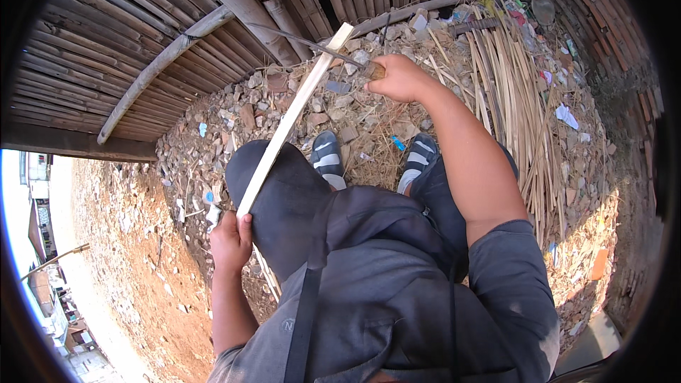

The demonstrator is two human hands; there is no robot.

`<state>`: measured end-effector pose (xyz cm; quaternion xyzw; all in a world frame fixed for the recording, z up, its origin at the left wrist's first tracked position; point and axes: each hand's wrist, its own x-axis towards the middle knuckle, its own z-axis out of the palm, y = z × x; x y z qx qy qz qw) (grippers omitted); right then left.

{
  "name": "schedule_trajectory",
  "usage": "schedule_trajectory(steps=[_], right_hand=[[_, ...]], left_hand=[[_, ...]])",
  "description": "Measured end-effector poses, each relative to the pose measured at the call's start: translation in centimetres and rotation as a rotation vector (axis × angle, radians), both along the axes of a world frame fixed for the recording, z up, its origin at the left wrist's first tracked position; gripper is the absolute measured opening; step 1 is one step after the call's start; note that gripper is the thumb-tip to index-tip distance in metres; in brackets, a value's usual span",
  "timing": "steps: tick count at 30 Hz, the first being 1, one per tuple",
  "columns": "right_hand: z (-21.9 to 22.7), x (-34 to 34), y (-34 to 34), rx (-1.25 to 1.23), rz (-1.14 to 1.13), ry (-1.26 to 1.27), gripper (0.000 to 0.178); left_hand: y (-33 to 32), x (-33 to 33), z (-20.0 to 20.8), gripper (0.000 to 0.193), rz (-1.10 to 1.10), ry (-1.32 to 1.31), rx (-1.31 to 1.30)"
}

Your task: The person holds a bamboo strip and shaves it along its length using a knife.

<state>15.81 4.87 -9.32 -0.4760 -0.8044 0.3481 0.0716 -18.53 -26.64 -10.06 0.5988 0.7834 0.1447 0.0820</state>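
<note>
My left hand [231, 241] is closed around the lower end of a long, pale bamboo strip [285, 128]. The strip slants up and away to the right, passing over my left knee. In my right hand [401, 79] is the wooden handle of a knife [372, 70], gripped in closed fingers. Its long, thin dark blade points to the left and crosses the strip close to the far end. Whether the edge bites into the strip cannot be made out.
Many split strips [514, 99] lie piled at the right. Rubble [248, 110] and litter cover the ground around my sandals [327, 156]. A slatted bamboo wall [117, 50] with poles stands ahead and left; a brick wall [603, 28] rises at the right.
</note>
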Motion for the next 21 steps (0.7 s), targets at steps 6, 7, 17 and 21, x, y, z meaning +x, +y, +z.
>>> schedule_trajectory(steps=[6,7,17,21], right_hand=[[0.7,-1.7,-2.2,0.252,-0.080,0.004,0.035],[0.6,-2.2,-2.5,0.297,0.013,-0.105,0.034],[-2.0,5.1,4.1,0.107,-0.544,-0.191,0.043],[-0.6,4.1,2.5,0.119,-0.486,-0.169,0.053]], left_hand=[[0.0,0.1,1.1,0.039,-0.012,0.090,-0.028],[0.0,0.1,0.9,0.040,-0.004,0.093,-0.031],[-0.7,-1.1,-0.8,0.039,-0.019,0.184,0.048],[-1.7,-1.1,-1.6,0.039,-0.006,0.144,0.077]])
